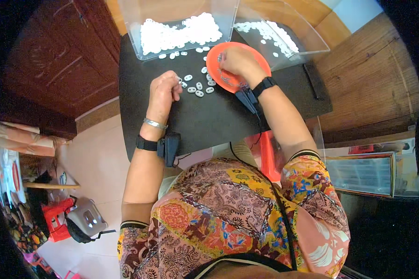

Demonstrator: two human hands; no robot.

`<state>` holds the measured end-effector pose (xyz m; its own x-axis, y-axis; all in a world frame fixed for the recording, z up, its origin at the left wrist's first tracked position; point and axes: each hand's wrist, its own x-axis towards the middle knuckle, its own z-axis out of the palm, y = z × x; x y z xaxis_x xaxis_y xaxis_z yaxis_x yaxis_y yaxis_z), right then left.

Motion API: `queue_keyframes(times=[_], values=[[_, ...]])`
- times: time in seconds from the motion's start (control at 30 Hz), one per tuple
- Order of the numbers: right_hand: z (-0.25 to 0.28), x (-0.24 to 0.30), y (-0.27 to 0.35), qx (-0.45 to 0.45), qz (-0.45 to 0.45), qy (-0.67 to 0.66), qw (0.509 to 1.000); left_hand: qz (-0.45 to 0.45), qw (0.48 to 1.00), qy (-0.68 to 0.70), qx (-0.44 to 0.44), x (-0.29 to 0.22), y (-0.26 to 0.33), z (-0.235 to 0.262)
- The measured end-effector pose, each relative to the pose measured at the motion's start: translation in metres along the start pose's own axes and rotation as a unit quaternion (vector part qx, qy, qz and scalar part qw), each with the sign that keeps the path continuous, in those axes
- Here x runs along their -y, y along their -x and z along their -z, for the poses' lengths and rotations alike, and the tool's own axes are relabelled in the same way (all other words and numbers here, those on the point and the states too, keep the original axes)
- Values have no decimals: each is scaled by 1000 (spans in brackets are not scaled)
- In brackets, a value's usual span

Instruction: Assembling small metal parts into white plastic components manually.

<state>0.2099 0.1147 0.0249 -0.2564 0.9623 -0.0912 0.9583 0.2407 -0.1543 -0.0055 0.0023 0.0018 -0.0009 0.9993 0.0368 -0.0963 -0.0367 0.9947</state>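
Observation:
My left hand (164, 89) is closed, its thumb and fingers pinched on a small pale piece (179, 80) too tiny to make out fully. Just to its right, several white oval pieces with two holes (198, 86) are scattered on the dark tabletop (167, 125). My right hand (238, 60) reaches over the round orange plate (214, 74), fingers bent together near its left side. Small thin metal bits (228, 78) lie in the plate beneath that hand. Whatever sits between the right fingertips is hidden. Each wrist wears a black strap with a small device.
A clear plastic box (184, 53) with a heap of white pieces stands at the back. Beside it, a second clear container (307, 49) holds more of them. A dark bar-shaped object (314, 81) lies at the table's right edge. A black cable (259, 122) hangs below my right wrist.

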Motion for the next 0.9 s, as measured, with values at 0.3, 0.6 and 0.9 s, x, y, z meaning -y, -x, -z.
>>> queue_keyframes(times=[0.3, 0.6, 0.9], values=[[-3, -10, 14, -32, 56, 22, 998, -7, 1000, 5, -15, 6, -2, 1], [1, -40, 17, -76, 88, -168, 979, 1, 1000, -11, -21, 1, -1, 1], [22, 32, 37, -3, 203, -417, 886, -10, 997, 71, -24, 4, 1, 3]])
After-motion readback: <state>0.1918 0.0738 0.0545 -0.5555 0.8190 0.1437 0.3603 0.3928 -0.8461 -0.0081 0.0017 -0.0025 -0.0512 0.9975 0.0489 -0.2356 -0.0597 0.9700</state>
